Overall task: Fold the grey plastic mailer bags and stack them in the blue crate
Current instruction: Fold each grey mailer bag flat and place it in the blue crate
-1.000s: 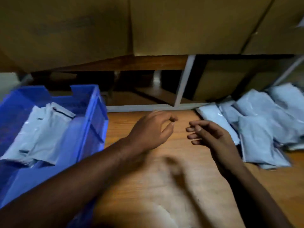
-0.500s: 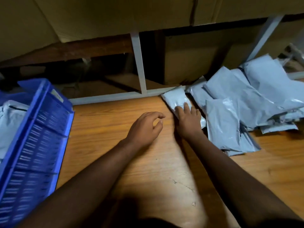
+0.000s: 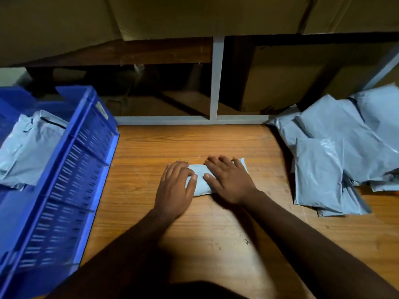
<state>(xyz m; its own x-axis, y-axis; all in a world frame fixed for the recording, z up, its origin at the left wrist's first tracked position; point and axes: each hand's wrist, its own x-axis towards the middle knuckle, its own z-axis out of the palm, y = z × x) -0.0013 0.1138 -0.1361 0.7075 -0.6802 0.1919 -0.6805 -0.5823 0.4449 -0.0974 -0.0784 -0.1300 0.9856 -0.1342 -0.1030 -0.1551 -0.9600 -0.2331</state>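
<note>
One grey mailer bag (image 3: 199, 180) lies flat on the wooden table (image 3: 216, 234) in the middle of the view. My left hand (image 3: 174, 186) presses its left end with fingers spread. My right hand (image 3: 228, 180) lies flat over its right part, hiding most of it. A pile of several grey mailer bags (image 3: 336, 152) sits at the table's right. The blue crate (image 3: 64, 180) stands at the left, with folded grey bags (image 3: 28, 147) inside.
Large cardboard boxes (image 3: 194, 16) hang over the back of the table. A white metal rack frame (image 3: 216, 83) and a lower shelf with another box (image 3: 280, 83) run along the far edge.
My right hand has dragged one bag from the right pile to the table's middle. My left hand has come down onto it. The view has swung left, showing more of the crate.
</note>
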